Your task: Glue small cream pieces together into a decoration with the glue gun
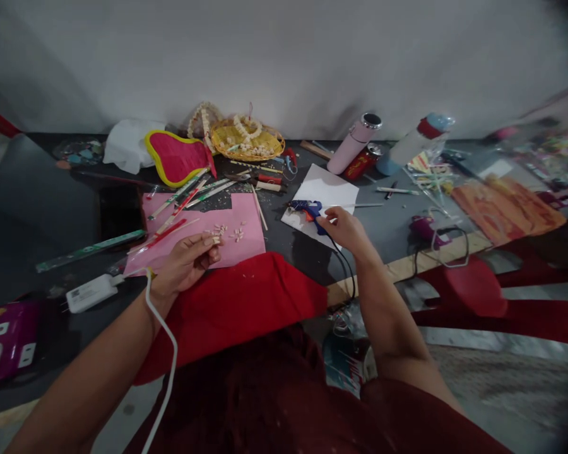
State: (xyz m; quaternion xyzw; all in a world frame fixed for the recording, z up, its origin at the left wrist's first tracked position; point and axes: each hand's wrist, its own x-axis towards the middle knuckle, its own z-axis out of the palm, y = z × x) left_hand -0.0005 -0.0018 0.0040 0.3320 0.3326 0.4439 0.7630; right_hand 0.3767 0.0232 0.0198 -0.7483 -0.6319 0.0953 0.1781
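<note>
My left hand [189,258] is closed in a pinch, with a small pale wooden piece [216,240] at its fingertips. It is over a pink sheet [248,236], where several similar small pieces [238,235] lie scattered. My right hand [344,228] has its fingers at the handle of a blue hot glue gun [318,224], which lies on white paper [329,183]. A glue stick sticks out behind the gun, and its black cord [344,257] hangs over the table edge. Red cloth [246,296] covers the near edge below the pink sheet.
Toward the wall are a yellow basket [248,154], a pink-and-yellow shape [180,157], pliers [260,183], a pink flask [355,144], a red can [362,162] and a bottle [414,144]. A white charger [92,293] trails its cable across my left forearm. A red chair [473,290] stands right.
</note>
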